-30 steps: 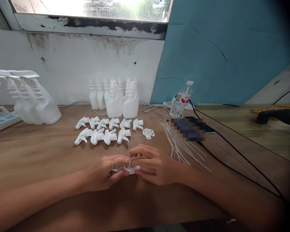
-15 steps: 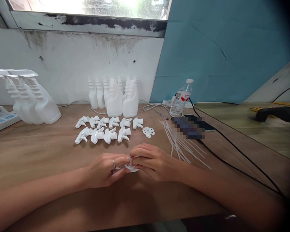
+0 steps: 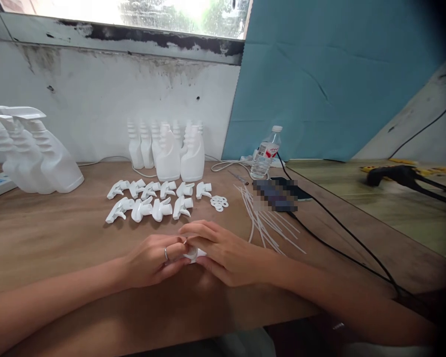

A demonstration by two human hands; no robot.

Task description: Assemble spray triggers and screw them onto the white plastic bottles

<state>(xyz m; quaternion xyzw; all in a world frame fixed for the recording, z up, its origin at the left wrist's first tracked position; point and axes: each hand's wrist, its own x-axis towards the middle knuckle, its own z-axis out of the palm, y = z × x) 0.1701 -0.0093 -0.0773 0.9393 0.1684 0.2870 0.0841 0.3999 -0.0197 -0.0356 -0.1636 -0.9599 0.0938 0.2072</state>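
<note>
Near the table's front, my left hand (image 3: 159,258) and my right hand (image 3: 221,253) meet around a small white plastic part (image 3: 194,255), with the fingers of both closed on it. Much of the part is hidden by the fingers. My left hand wears a ring. Beyond the hands lie two rows of white spray trigger heads (image 3: 162,210). Right of these rows is a small cluster of flat white rings (image 3: 219,203). Thin white tubes (image 3: 260,223) are spread on the table to the right of my right hand.
White bottles (image 3: 192,156) stand by the wall, and more with spray heads (image 3: 61,163) at the left. At the right are a water bottle (image 3: 262,161), a phone (image 3: 301,191), black cables (image 3: 342,238) and a black-and-yellow object (image 3: 390,174). A power strip (image 3: 0,186) lies far left.
The view has shifted, so the table items sit slightly further left. The white part has been turned between my hands, and my right fingers now reach further over it.
</note>
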